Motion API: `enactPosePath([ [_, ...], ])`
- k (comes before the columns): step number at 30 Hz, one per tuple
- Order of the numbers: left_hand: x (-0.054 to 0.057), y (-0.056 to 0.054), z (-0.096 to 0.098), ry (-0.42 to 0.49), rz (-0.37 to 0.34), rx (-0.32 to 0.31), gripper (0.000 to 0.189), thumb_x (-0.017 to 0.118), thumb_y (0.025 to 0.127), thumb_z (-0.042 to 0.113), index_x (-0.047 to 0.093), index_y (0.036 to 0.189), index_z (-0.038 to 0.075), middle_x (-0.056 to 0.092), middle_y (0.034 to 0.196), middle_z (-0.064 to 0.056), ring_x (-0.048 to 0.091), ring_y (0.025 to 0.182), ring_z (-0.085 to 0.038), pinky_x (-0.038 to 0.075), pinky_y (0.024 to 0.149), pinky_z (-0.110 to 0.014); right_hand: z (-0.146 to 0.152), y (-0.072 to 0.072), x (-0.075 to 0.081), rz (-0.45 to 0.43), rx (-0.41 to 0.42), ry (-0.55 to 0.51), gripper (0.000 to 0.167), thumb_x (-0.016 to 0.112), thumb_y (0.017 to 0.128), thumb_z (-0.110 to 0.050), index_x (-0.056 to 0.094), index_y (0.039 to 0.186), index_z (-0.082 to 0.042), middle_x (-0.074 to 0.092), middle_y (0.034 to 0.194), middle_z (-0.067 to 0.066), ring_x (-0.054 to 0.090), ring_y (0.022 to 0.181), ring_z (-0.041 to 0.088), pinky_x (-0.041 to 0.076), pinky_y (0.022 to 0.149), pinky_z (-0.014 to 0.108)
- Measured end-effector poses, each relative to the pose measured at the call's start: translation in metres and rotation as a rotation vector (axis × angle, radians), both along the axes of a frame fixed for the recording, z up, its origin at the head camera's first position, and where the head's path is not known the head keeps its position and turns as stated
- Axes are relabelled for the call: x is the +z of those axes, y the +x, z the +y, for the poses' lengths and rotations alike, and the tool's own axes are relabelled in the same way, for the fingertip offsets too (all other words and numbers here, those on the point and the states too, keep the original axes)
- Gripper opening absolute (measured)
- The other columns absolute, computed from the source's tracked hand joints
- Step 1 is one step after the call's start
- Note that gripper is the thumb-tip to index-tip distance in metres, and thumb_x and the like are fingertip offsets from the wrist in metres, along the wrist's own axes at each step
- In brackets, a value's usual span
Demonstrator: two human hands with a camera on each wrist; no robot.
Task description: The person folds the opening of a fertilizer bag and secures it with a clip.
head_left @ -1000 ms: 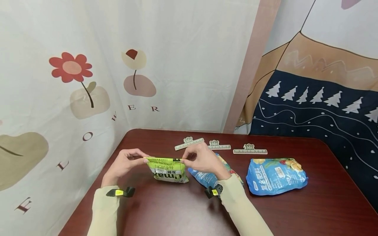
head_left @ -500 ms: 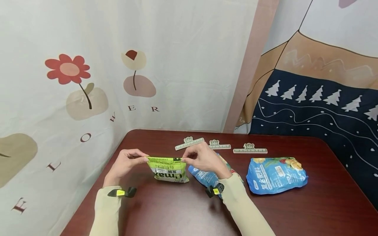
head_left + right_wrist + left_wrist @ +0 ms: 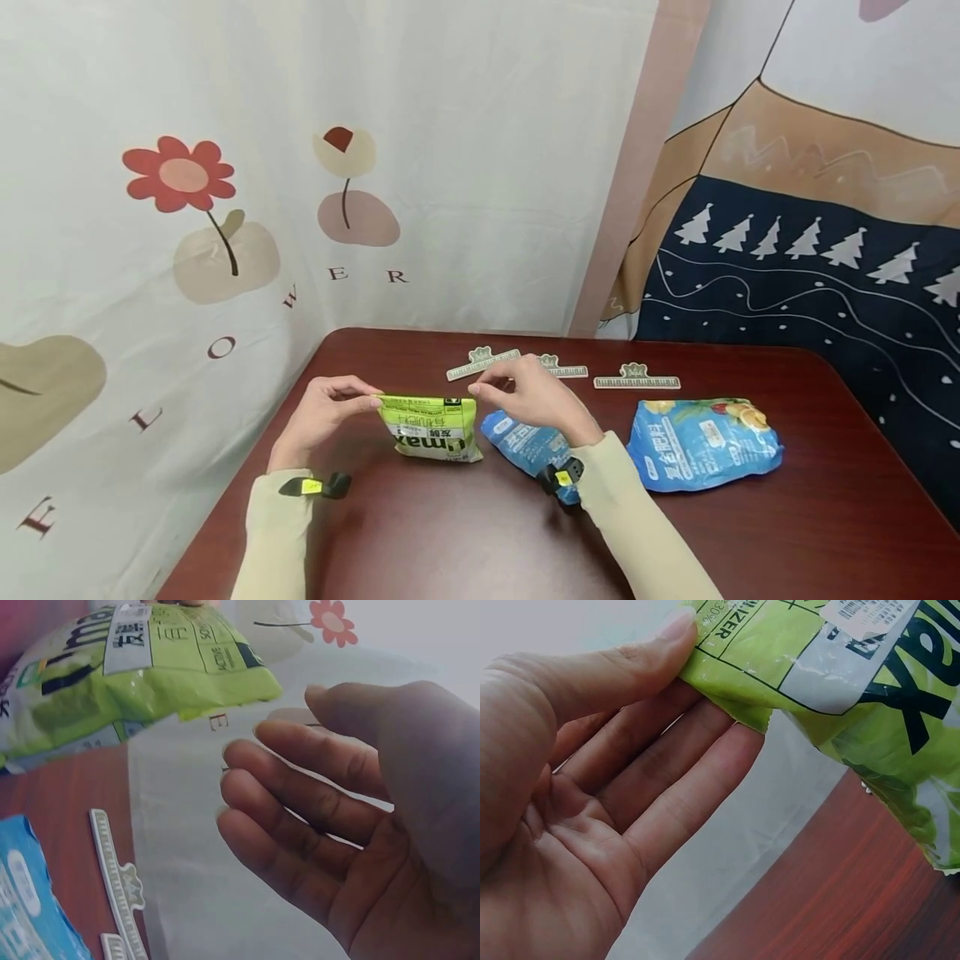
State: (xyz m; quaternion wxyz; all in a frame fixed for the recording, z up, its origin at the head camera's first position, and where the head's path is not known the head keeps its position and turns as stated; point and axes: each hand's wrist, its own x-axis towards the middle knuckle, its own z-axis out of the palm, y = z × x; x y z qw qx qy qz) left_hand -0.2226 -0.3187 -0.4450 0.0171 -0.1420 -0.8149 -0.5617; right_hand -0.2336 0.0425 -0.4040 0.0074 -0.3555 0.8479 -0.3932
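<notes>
A green and white fertilizer bag (image 3: pixel 433 429) stands on the table, its top edge folded over. My left hand (image 3: pixel 318 417) pinches the bag's top left corner between thumb and fingers, as the left wrist view shows with the thumb (image 3: pixel 630 671) over the green film. Just off the top right corner is my right hand (image 3: pixel 536 396), apart from the bag. In the right wrist view its fingers (image 3: pixel 300 802) are loosely bent with nothing between them and the thumb, and a gap separates them from the bag's corner (image 3: pixel 255 682).
Behind the hands lie three pale sealing clips, a left clip (image 3: pixel 483 362), a middle clip (image 3: pixel 566 370) partly hidden, and a right clip (image 3: pixel 637 379). One blue bag (image 3: pixel 525 442) lies under my right forearm. Another blue bag (image 3: pixel 701 446) lies to the right on the red-brown table (image 3: pixel 420 533).
My right hand has let go of the bag's top right corner and moved slightly right and up. The left hand keeps its pinch, and the bag stays nearly in place.
</notes>
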Motion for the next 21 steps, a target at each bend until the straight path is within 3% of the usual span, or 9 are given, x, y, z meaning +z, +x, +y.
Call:
enactPosePath([
  [6,0.002,0.002,-0.001,-0.019,-0.006,0.011,0.015,0.079,0.088,0.006,0.078,0.102,0.0,0.077,0.086,0.013,0.073,0.081,-0.02,0.057,0.067,-0.029,0.002,-0.007,0.005,0.025,-0.061,0.032,0.016,0.067,0.101,-0.029,0.076,0.111,-0.02,0.076,0.102,-0.005,0.067,0.087,0.009,0.056,0.079,0.028],
  [11,0.002,0.003,-0.001,-0.027,-0.004,0.015,0.014,0.079,0.088,0.004,0.078,0.102,0.0,0.077,0.086,0.015,0.073,0.081,-0.02,0.057,0.067,-0.029,0.001,-0.014,0.002,-0.016,-0.091,0.104,0.029,0.068,0.1,-0.029,0.071,0.125,-0.016,0.073,0.122,0.003,0.069,0.109,0.022,0.057,0.091,0.04],
  [21,0.004,0.004,0.0,0.003,-0.023,-0.01,0.015,0.077,0.089,0.004,0.077,0.103,-0.002,0.077,0.087,0.012,0.074,0.081,-0.018,0.058,0.07,-0.028,-0.005,-0.04,-0.008,-0.016,-0.114,0.304,0.048,0.068,0.099,-0.03,0.058,0.143,-0.014,0.061,0.146,0.005,0.055,0.138,0.028,0.047,0.112,0.048],
])
